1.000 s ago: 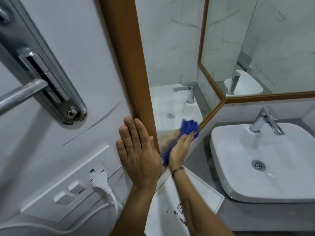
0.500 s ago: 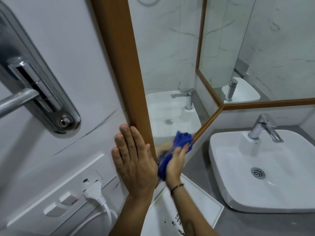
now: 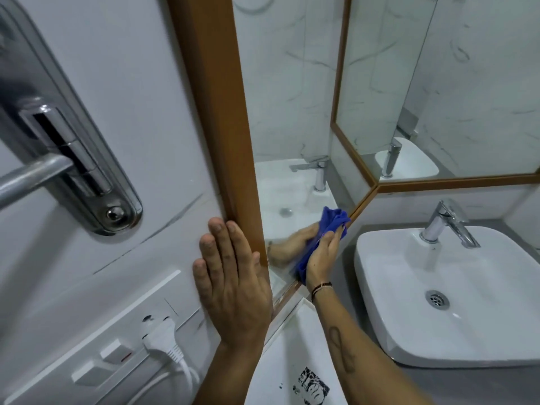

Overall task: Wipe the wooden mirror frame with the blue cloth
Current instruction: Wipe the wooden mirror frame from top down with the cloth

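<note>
beside the upright wooden frame (image 3: 222, 112), right hand (image 3: 321, 257) grips the blue cloth (image 3: 333, 220); left hand (image 3: 233, 287) lies flat.

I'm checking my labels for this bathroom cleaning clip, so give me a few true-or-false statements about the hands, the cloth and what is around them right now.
1. The right hand holds the blue cloth low against the mirror. True.
2. The left hand grips the wooden mirror frame. False: it lies flat on the wall, fingers straight, beside the frame.
3. A white plug sits in the socket panel. True.
4. Water runs from the faucet into the sink. False: no stream shows.
</note>
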`<state>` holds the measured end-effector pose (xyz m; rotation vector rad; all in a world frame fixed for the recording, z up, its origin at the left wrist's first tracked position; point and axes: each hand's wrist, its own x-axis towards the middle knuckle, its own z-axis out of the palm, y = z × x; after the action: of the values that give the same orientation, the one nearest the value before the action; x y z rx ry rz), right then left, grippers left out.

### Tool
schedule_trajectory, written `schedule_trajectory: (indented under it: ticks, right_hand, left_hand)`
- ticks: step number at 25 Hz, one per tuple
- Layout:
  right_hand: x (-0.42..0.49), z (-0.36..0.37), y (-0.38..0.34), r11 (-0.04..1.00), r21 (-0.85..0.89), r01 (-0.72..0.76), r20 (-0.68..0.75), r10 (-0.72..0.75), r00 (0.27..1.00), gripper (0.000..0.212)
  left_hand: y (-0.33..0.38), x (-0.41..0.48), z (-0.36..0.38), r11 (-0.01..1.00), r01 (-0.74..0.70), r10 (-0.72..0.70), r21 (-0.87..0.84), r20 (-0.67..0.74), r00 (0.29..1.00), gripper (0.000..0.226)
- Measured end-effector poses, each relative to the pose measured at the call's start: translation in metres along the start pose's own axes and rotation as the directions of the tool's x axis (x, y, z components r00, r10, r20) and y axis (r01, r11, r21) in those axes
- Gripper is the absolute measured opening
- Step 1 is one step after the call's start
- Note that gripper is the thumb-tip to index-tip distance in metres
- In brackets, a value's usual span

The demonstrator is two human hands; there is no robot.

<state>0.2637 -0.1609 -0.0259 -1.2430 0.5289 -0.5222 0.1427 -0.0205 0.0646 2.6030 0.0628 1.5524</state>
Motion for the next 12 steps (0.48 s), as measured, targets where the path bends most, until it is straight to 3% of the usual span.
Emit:
schedule_trajectory:
  ticks: [4,8,12]
  right_hand:
    - [-0.015,-0.012,0.038,1.0,0.017,0.004,0.076,-0.005,0.997,0.051]
    - [-0.058,-0.007,0.058,0.994,-0.019,0.106,0.126,-0.103,0.987,0.066]
    - [-0.111,-0.002,0.083,0.989,-0.015,0.148,0.15,-0.144,0.978,0.066]
  left_hand:
    - [0.0,0.001,0.001,0.999,0.012,-0.012,-0.041,-0.008,1.0,0.069]
    - [-0.002,-0.001,0.005,1.0,-0.016,0.016,-0.012,0.034,0.999,0.07]
    - [0.001,-0.002,0.001,1.0,-0.012,0.012,0.015,0.015,1.0,0.071]
